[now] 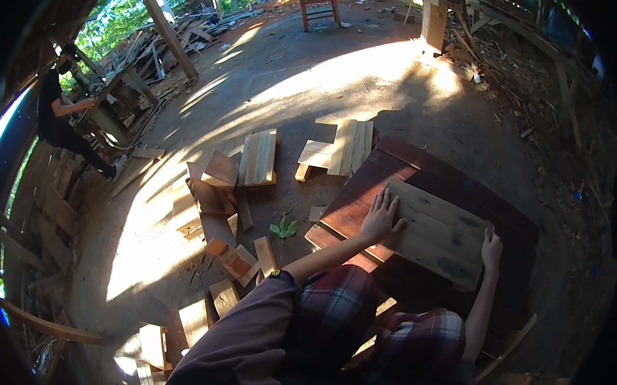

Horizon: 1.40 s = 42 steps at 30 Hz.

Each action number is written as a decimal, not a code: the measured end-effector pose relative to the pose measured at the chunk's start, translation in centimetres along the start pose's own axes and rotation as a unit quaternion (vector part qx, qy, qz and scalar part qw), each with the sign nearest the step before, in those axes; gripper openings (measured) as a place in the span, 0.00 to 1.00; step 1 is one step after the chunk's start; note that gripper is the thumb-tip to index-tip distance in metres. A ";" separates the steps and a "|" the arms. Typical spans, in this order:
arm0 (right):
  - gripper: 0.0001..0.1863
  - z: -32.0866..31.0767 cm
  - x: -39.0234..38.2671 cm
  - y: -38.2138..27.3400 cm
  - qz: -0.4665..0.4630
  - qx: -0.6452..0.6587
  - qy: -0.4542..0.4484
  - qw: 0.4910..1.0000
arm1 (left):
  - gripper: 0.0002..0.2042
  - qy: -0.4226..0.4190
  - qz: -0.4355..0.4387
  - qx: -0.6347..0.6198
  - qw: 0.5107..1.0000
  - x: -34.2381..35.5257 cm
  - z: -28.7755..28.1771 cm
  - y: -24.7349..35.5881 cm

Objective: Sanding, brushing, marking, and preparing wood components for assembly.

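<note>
Left hand [381, 220] flat, fingers spread wide, pressing near-left corner of pale wooden panel [439, 234]. Right hand [491, 247] curled over panel's right edge, fingers narrow, gripping that edge. One panel, made of boards joined side by side, about three seams visible; long axis running from upper left to lower right in view, boards following same line. Lying flat on dark reddish-brown slatted platform [419, 171], slats at roughly the same slant, platform jutting out past panel on far and left sides. Plaid-clad knees [385, 326] below, tucked against platform's near edge.

Outward on dirt floor [313, 82]: two small pale slat assemblies, one [258, 157] left of the other [341, 149], second just beside platform's far-left corner. Loose offcut blocks [233, 258] scattered left of knees, several, exact count hard to tell. One small green leafy sprig [283, 228] between blocks and platform. Stack of scrap timber [156, 45] far left. One chair frame [320, 6] at far top. One thick upright post [433, 22] right of it. Another person [60, 123] in dark clothes far left, arm out toward a workbench [117, 91]. No containers visible.
</note>
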State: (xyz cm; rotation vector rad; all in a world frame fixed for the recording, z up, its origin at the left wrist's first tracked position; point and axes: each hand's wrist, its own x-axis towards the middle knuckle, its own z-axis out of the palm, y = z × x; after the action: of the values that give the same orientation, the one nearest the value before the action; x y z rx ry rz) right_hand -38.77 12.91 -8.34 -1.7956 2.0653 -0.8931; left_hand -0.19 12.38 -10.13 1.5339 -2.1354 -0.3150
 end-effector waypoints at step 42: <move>0.24 -1.0 -13.2 -7.3 0.011 -0.146 -0.101 0.984 | 0.37 0.021 -0.117 0.029 0.992 -0.8 0.0 0.5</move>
State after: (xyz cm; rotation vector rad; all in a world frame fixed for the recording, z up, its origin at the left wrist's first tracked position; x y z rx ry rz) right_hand -30.85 25.51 -5.78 -1.9084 2.1664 -0.3955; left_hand -0.46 13.28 -10.11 1.8121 -1.9498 -0.2988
